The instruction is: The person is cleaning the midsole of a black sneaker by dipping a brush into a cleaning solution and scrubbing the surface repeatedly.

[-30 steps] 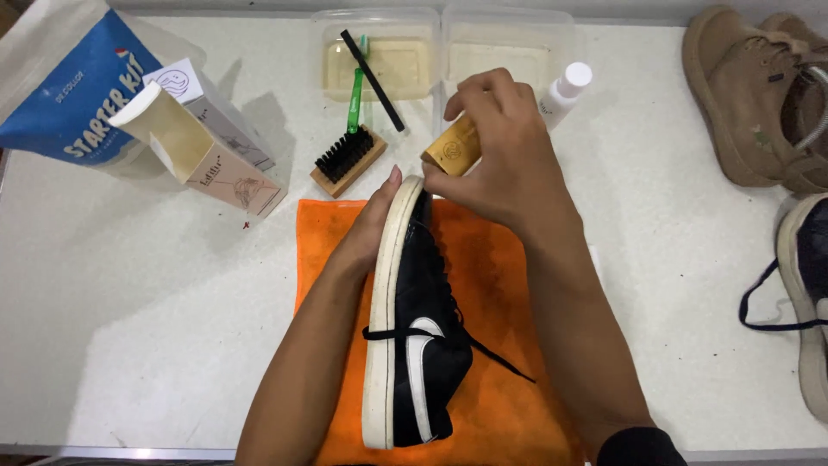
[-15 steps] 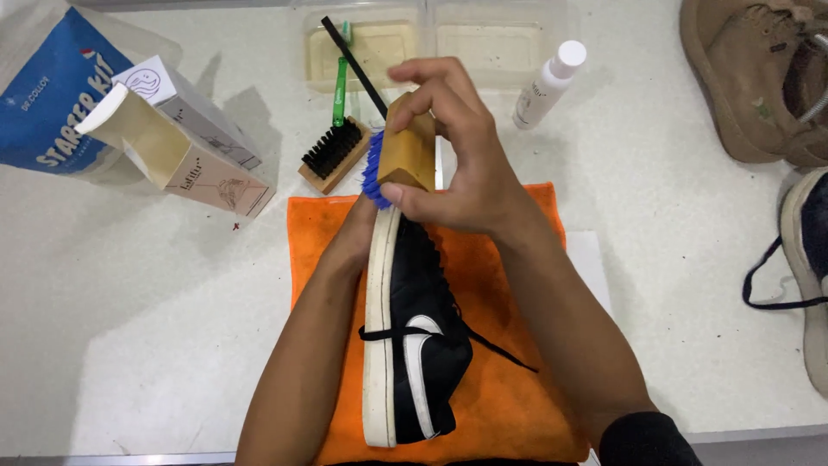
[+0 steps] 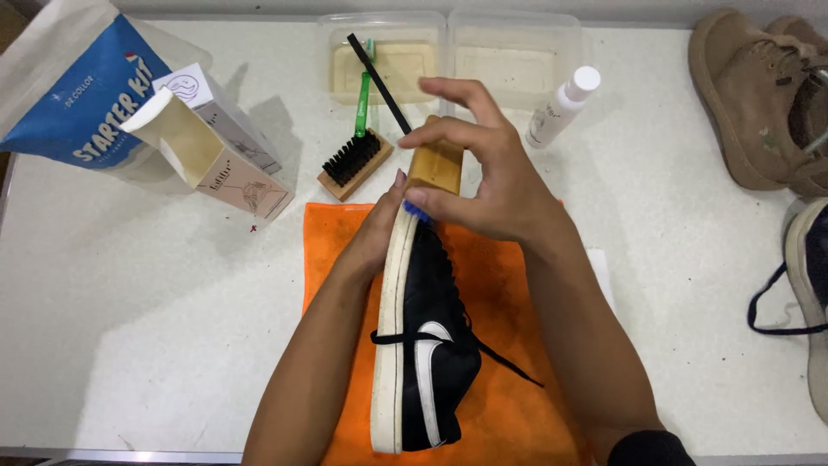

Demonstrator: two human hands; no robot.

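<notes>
A black and white sneaker [image 3: 424, 345] lies on its side on an orange cloth [image 3: 500, 380], its white sole edge facing left. My left hand [image 3: 377, 229] grips the sneaker from underneath near the toe. My right hand [image 3: 487, 177] holds a wooden brush with blue bristles [image 3: 434, 171], bristles down against the toe end of the shoe. A black lace trails off the sneaker to the right.
Behind the cloth lie a wooden brush with black bristles [image 3: 354, 162], a green-handled brush [image 3: 364, 95], two clear plastic tubs [image 3: 517, 56], a white bottle [image 3: 562, 108], an open carton [image 3: 203, 155] and a blue pouch [image 3: 73, 95]. Tan boots [image 3: 759, 95] and another sneaker [image 3: 811, 293] sit at right.
My right hand has turned the blue-bristled brush over the shoe's toe and shifted it along the toe end. The sneaker and my left hand stay in place.
</notes>
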